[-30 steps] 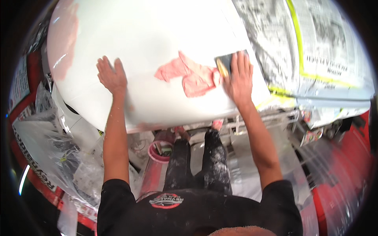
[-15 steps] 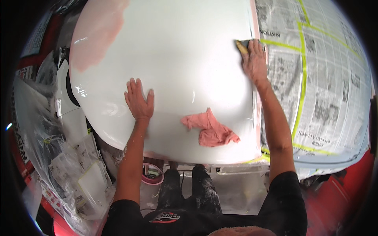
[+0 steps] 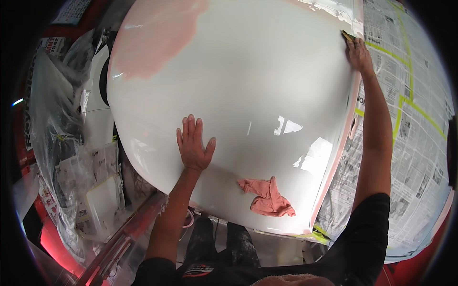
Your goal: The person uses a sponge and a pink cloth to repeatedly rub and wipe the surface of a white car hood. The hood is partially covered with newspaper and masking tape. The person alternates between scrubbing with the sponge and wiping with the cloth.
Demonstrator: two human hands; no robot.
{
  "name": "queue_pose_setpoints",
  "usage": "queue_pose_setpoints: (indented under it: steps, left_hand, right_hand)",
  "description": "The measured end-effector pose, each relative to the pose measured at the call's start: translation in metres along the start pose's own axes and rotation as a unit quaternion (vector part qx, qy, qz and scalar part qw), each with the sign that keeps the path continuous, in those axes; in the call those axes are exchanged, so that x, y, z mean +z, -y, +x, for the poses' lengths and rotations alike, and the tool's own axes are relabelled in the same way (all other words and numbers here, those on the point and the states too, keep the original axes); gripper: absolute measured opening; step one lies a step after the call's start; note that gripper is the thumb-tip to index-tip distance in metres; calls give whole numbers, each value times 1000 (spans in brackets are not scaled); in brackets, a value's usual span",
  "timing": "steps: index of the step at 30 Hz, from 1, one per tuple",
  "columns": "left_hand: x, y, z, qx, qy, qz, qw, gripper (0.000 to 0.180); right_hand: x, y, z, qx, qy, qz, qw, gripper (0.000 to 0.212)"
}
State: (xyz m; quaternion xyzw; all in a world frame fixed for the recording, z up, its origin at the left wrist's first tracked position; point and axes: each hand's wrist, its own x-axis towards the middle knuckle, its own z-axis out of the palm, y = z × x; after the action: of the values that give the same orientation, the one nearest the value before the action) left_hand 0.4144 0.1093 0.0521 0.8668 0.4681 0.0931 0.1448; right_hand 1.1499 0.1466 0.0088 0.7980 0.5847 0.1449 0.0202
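Note:
A large white car panel (image 3: 238,81), which looks like a hood, spreads in front of me with a pink patch at its far left. My left hand (image 3: 194,145) rests on its near-left part, palm down and fingers stretched. Far off at the panel's right edge, my right hand (image 3: 361,57) presses on a dark and yellow sanding pad (image 3: 348,35). The pad juts out past the fingers on their left side; the rest is hidden under the hand. A crumpled pink cloth (image 3: 271,198) lies on the panel near its front edge, apart from both hands.
Newspaper (image 3: 381,71) joined with yellow-green tape covers the surface right of the panel. Clear plastic sheeting (image 3: 57,109) and more paper hang at the left. My legs (image 3: 243,243) stand against the front edge, with a pink-rimmed container (image 3: 189,219) partly hidden beside them.
My right hand has slid farther away along the panel's right edge with the pad. My left hand stays flat on the panel. The whole view has shifted and turned; the cloth still lies there.

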Motion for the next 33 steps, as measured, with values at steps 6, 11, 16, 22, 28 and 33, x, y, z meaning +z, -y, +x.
queue_pose_setpoints:
  steps: [6,11,16,22,28,33]
  left_hand:
    - [1,-2,4,7,-9,0,1000,74]
    - [4,0,5,9,-8,10,1000,77]
    - [1,6,1,5,-3,16,1000,79]
    - [7,-6,8,18,3,3,1000,81]
    - [1,8,-4,4,-1,23,1000,82]
    - [0,6,-2,9,-9,23,1000,81]
  right_hand:
    - [-18,-7,37,17,20,-39,999,40]
    - [-49,20,-8,-151,-30,-160,975,41]
    - [-41,35,-34,-8,-30,63,998,52]
    - [-11,-29,67,51,9,9,999,38]
    - [-46,32,-24,-73,47,8,996,44]
    - [-62,36,-22,-122,32,-72,989,40]
